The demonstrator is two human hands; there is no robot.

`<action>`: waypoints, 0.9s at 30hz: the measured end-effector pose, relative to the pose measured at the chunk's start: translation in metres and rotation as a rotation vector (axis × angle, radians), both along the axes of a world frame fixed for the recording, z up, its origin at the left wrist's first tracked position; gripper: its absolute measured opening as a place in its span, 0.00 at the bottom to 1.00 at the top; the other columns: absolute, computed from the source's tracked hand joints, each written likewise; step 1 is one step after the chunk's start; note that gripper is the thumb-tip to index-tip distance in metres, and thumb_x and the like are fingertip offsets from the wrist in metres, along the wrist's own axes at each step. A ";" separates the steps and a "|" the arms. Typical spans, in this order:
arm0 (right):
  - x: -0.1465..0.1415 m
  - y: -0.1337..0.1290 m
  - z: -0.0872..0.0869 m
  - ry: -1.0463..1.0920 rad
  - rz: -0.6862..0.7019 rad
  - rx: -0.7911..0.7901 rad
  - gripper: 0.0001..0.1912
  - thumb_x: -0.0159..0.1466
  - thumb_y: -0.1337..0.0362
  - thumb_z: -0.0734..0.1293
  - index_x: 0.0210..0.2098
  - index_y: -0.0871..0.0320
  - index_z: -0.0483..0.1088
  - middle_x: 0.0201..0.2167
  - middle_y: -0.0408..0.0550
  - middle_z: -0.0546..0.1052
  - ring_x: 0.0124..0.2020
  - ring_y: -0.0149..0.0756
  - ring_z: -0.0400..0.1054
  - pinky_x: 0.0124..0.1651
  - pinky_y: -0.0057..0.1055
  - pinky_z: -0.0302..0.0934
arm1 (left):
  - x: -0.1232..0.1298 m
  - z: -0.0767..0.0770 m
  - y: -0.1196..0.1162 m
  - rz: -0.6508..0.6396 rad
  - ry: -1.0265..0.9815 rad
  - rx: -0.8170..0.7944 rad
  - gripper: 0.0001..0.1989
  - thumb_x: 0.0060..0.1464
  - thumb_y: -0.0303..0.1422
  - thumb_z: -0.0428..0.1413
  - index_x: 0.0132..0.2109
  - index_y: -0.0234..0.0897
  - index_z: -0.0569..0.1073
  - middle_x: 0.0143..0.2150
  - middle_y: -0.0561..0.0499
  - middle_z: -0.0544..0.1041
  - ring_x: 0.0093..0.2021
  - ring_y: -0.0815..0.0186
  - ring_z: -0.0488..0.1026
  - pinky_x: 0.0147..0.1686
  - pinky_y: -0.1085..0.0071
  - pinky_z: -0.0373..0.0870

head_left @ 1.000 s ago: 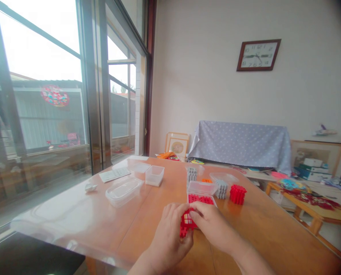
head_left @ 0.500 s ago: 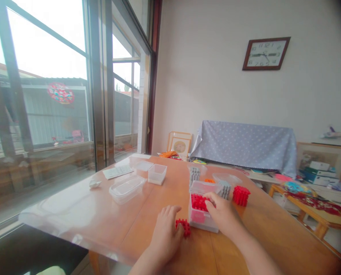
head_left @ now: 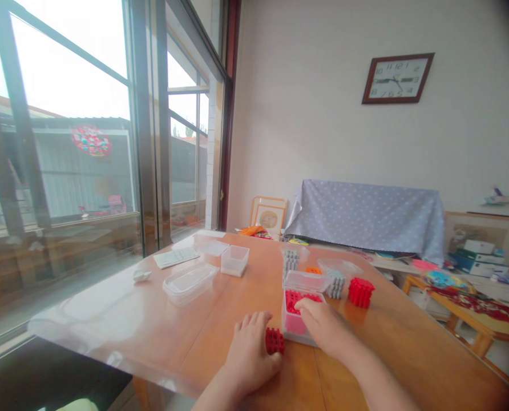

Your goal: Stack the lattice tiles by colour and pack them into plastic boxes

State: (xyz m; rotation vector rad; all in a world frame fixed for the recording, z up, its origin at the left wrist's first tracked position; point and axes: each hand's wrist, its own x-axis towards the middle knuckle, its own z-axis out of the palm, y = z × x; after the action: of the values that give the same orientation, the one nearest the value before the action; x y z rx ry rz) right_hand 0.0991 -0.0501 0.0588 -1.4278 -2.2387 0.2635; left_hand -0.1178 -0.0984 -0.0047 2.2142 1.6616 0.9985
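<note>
My left hand (head_left: 250,351) rests on the table with its thumb and fingers curved around a small stack of red toothed building blocks (head_left: 274,341). In front of my right hand (head_left: 323,319) is a clear plastic box (head_left: 297,338) holding red blocks (head_left: 294,298). The fingertips of that hand are together and reach down over the box's near right side onto the blocks. Whether they pinch one is hidden.
Behind the box lie a clear lid (head_left: 308,280), grey blocks (head_left: 335,283) and orange blocks (head_left: 312,270). A red block stack (head_left: 360,293) stands to the right. Further left are an open clear container (head_left: 234,262), another lid (head_left: 190,283) and a paper sheet (head_left: 176,257).
My right hand has moved slightly left and down, its fingers lower over the red blocks. The red stack at my left hand has turned, and the left thumb has shifted toward its near side.
</note>
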 end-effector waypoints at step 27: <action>-0.023 -0.034 0.015 0.239 0.064 0.189 0.13 0.72 0.57 0.58 0.40 0.52 0.74 0.38 0.47 0.79 0.42 0.42 0.72 0.48 0.35 0.61 | -0.001 0.002 -0.013 -0.206 -0.200 0.285 0.31 0.53 0.23 0.56 0.62 0.45 0.60 0.57 0.46 0.70 0.57 0.56 0.68 0.58 0.56 0.67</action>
State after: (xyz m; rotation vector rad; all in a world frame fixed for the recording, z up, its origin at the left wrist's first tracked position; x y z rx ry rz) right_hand 0.0759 -0.0842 0.0734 -1.1634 -2.0568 0.2246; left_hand -0.1189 -0.1119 -0.0032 2.3046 1.2438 1.4176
